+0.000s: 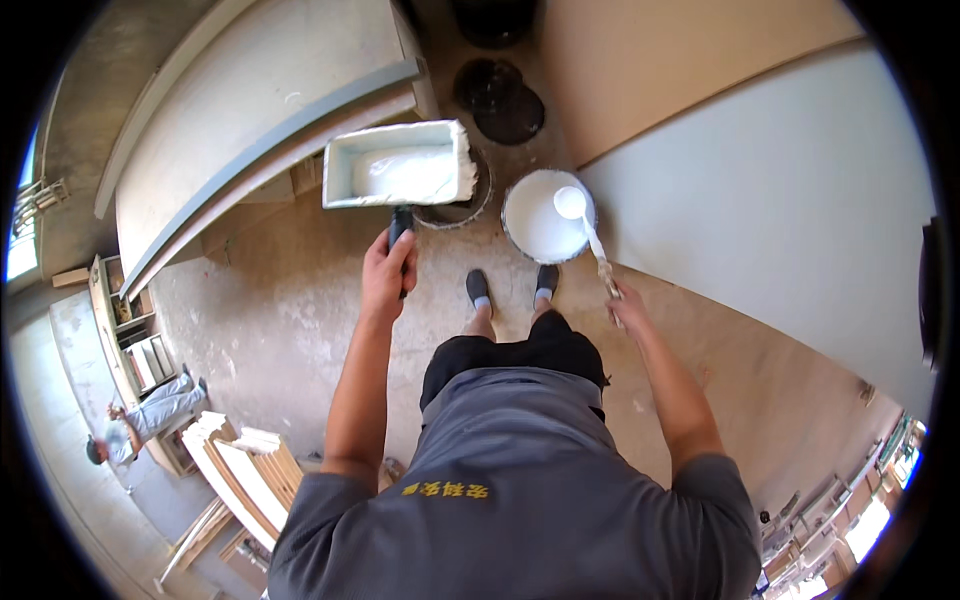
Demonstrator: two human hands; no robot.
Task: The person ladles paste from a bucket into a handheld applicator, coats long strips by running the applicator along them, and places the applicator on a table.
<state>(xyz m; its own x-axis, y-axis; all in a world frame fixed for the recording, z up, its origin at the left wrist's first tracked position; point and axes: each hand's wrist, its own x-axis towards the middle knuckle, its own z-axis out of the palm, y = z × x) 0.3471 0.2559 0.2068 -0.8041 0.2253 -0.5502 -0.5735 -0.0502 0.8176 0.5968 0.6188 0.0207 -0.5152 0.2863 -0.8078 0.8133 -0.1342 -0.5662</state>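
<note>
My left hand [388, 268] is closed round the black handle of a rectangular, box-shaped trough [338, 172] coated in white. White liquid [405, 172] lies in the bottom of the trough, and thick white crust clings to its right end. My right hand [627, 304] grips the stained handle of a white ladle [570, 203]. The ladle's bowl is over a round bucket [508, 238] of white liquid [540, 222]; whether it touches the liquid I cannot tell. Partly hidden beneath the trough stands another round bucket [462, 217].
At the upper left is a large pale worktop [270, 85] with a grey edge. Big boards [770, 190] line the right side. Dark round lids or stains [500, 100] mark the floor beyond the buckets. Wooden panels [245, 460] stand lower left, near another person [150, 415].
</note>
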